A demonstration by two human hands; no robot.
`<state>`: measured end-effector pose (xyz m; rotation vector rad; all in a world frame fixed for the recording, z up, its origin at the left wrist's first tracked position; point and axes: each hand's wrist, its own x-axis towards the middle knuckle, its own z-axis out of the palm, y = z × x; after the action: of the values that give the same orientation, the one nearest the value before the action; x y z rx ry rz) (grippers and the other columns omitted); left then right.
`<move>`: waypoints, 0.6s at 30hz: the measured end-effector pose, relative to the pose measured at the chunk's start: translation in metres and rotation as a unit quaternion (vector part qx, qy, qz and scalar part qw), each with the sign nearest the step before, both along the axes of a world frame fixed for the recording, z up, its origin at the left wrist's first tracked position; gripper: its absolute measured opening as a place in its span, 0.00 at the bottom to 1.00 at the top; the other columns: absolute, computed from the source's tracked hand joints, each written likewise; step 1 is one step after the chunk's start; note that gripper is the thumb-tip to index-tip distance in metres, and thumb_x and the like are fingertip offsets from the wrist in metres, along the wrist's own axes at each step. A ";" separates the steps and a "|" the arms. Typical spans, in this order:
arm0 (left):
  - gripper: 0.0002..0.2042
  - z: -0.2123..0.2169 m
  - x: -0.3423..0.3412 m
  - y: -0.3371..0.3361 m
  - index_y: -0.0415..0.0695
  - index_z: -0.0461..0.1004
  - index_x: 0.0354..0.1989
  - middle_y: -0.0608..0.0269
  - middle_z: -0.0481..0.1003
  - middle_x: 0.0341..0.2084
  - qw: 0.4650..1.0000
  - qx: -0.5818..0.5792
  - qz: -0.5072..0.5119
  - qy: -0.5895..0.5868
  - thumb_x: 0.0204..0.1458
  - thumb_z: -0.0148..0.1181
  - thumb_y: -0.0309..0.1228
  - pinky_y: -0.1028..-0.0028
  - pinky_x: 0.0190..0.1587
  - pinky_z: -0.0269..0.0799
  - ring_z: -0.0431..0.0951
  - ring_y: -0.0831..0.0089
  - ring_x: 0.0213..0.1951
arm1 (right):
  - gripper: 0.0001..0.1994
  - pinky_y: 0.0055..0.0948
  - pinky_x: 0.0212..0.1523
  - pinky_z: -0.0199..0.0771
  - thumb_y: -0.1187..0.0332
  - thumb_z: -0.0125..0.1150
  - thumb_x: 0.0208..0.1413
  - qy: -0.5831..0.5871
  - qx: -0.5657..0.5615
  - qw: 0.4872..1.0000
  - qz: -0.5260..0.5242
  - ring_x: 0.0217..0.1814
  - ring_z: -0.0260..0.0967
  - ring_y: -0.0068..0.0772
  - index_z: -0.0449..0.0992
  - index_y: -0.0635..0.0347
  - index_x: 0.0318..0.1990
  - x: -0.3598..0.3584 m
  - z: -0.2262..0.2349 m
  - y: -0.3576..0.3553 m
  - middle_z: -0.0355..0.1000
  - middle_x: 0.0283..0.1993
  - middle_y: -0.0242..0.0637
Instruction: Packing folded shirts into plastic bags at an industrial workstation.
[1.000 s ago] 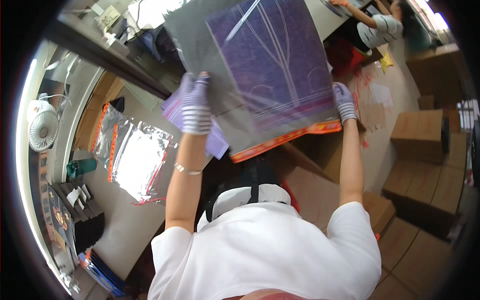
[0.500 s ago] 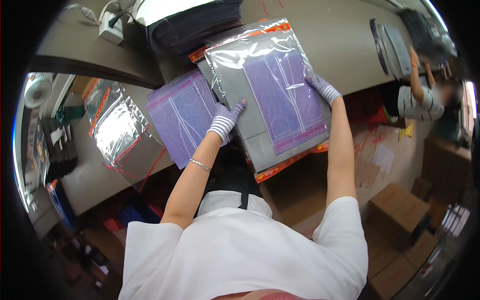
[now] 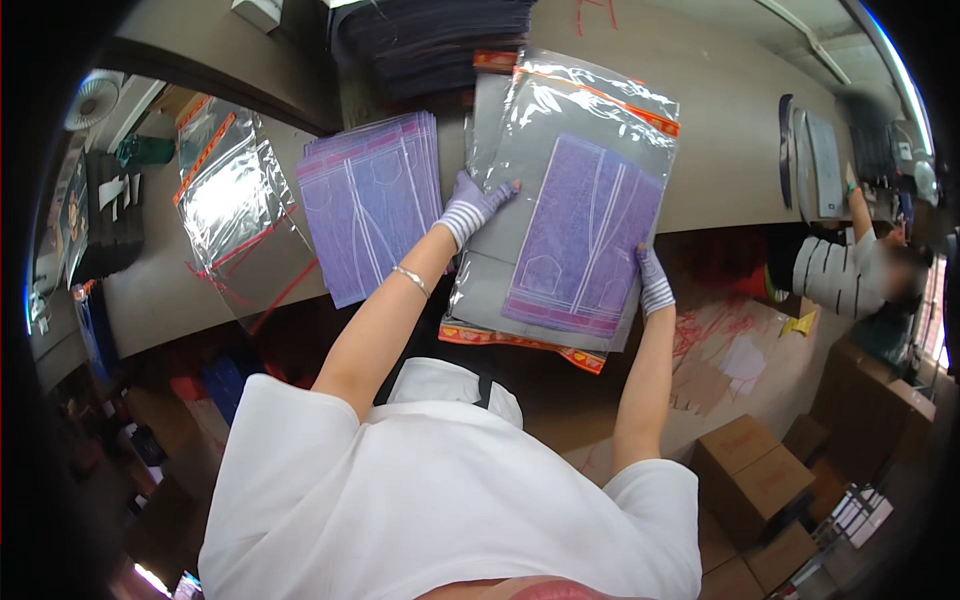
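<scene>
A clear plastic bag (image 3: 610,105) with red-orange bands lies tilted in front of me, with grey sheet material and a purple sheet (image 3: 585,240) printed like denim inside or behind the film. My left hand (image 3: 478,208), in a purple glove with white-striped cuff, grips its left edge, thumb on top and the other fingers partly hidden. On the lower right edge, my right hand (image 3: 653,282) in a matching glove is closed, its fingertips partly out of sight underneath. More grey material and another orange band show below this bag. Left of it sits a fanned stack of purple printed sheets (image 3: 365,205).
Shiny clear bags (image 3: 235,190) with red-orange strips lie on the left table. Behind my hands stands a tall dark stack (image 3: 430,45). A person in a striped shirt (image 3: 835,275) works at the far right. Cardboard boxes (image 3: 750,470) stand on the floor at lower right.
The bag has swung clockwise, its top now leaning right and its lower end moved left. My right hand has come down along its edge, while my left hand keeps its hold.
</scene>
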<state>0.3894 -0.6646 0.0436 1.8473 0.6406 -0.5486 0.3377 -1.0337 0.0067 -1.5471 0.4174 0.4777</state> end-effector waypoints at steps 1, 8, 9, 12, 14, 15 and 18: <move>0.55 0.002 0.005 0.003 0.27 0.46 0.54 0.37 0.62 0.47 0.999 -0.033 0.008 0.005 0.26 0.66 0.59 0.66 0.49 0.66 0.67 0.55 0.49 | 0.37 0.26 0.57 0.53 0.44 0.56 0.45 -0.001 0.000 1.000 0.003 0.54 0.57 0.31 0.59 0.64 0.56 -0.004 0.001 0.003 0.63 0.52 0.35; 0.50 -0.029 0.012 0.040 0.27 0.58 0.50 0.42 0.69 0.40 0.989 -0.121 -0.004 0.088 0.28 0.62 0.62 0.65 0.41 0.70 0.73 0.57 0.41 | 0.39 0.29 0.55 0.56 0.46 0.63 0.40 0.063 0.096 0.993 0.012 0.53 0.58 0.30 0.59 0.62 0.56 -0.035 0.021 0.023 0.62 0.52 0.33; 0.47 -0.037 0.016 0.047 0.28 0.61 0.48 0.44 0.71 0.38 0.983 -0.134 -0.044 0.115 0.29 0.62 0.62 0.66 0.41 0.70 0.73 0.58 0.40 | 0.39 0.30 0.55 0.56 0.47 0.64 0.40 0.053 0.123 0.991 -0.001 0.54 0.58 0.31 0.58 0.62 0.56 -0.042 0.029 0.034 0.62 0.52 0.34; 0.38 0.006 0.003 0.021 0.31 0.64 0.46 0.50 0.72 0.37 0.967 -0.230 -0.096 -0.047 0.34 0.64 0.53 0.71 0.42 0.69 0.72 0.64 0.40 | 0.41 0.30 0.57 0.54 0.53 0.67 0.37 0.000 0.101 0.994 -0.045 0.56 0.56 0.34 0.55 0.64 0.58 -0.066 0.042 0.037 0.60 0.54 0.36; 0.38 0.013 -0.004 0.012 0.35 0.59 0.51 0.53 0.70 0.40 0.955 -0.243 -0.101 -0.134 0.34 0.69 0.44 0.73 0.44 0.67 0.70 0.68 0.42 | 0.40 0.30 0.58 0.53 0.55 0.67 0.38 -0.060 0.092 0.993 -0.047 0.56 0.56 0.34 0.55 0.64 0.58 -0.071 0.058 0.038 0.60 0.54 0.37; 0.38 0.017 -0.005 0.008 0.35 0.59 0.51 0.53 0.70 0.40 0.953 -0.246 -0.111 -0.139 0.34 0.69 0.44 0.73 0.44 0.67 0.70 0.68 0.42 | 0.40 0.30 0.58 0.52 0.57 0.66 0.38 -0.112 0.086 0.989 -0.041 0.57 0.55 0.34 0.54 0.64 0.58 -0.074 0.066 0.039 0.60 0.54 0.37; 0.43 0.095 -0.003 0.002 0.36 0.53 0.54 0.54 0.67 0.44 0.936 -0.263 -0.102 -0.209 0.31 0.71 0.40 0.73 0.49 0.63 0.67 0.68 0.46 | 0.36 0.28 0.54 0.58 0.68 0.64 0.38 -0.187 0.112 0.973 -0.076 0.56 0.57 0.31 0.55 0.63 0.57 -0.093 0.098 0.031 0.60 0.54 0.37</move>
<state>0.3862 -0.6622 0.1389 1.4547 0.0031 -0.3924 0.2444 -1.0029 0.1049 -1.3368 0.1800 0.1027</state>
